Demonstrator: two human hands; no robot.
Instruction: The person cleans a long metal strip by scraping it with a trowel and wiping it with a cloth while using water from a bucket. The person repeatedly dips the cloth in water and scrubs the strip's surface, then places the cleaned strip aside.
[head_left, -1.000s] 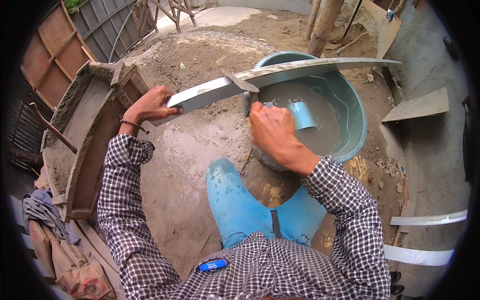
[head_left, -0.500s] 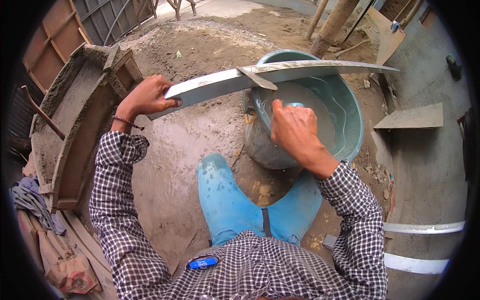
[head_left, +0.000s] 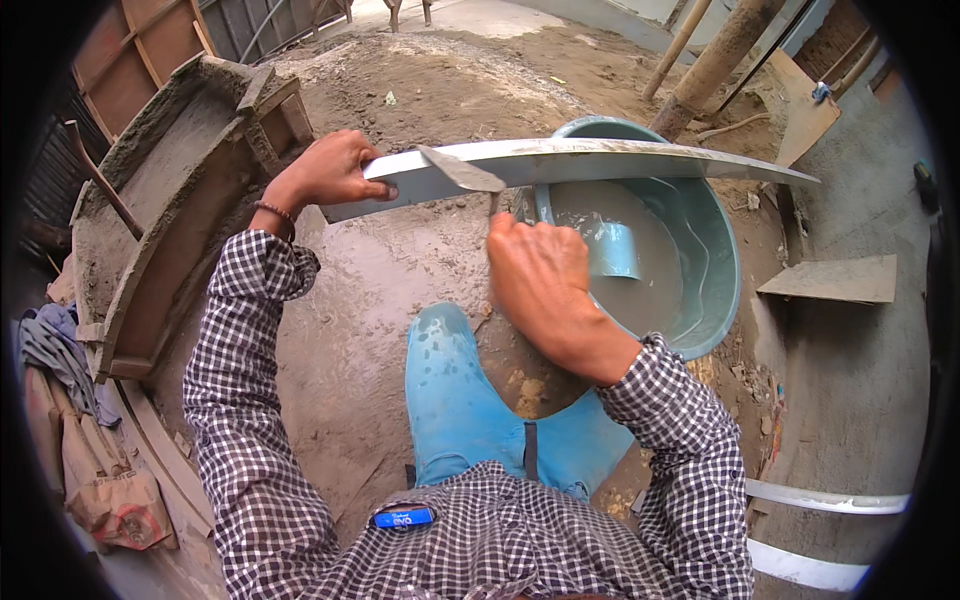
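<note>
My left hand (head_left: 328, 178) is closed around the near-left end of a long silver straightedge bar (head_left: 620, 158). The bar reaches to the right across a teal plastic tub (head_left: 722, 270). In my right fist (head_left: 545, 275) is a trowel (head_left: 462, 172), its grey blade lying against the bar's edge a short way from my left hand. The trowel's handle is mostly hidden by my fingers. Murky grey water (head_left: 650, 220) fills part of the tub, and a light blue cup-like piece (head_left: 614, 250) sits in it.
A cement-crusted wooden trough (head_left: 180, 210) stands at the left, a stick (head_left: 105, 180) leaning in it. Wooden poles (head_left: 715, 70) rise behind the tub. A grey board (head_left: 835, 278) sticks out by the right wall. Cloth (head_left: 62, 350) and a torn paper bag (head_left: 120, 510) lie lower left.
My right hand and the trowel have slid left along the bar, toward my left hand. The blue piece in the tub has come into fuller view. The whole view has shifted somewhat.
</note>
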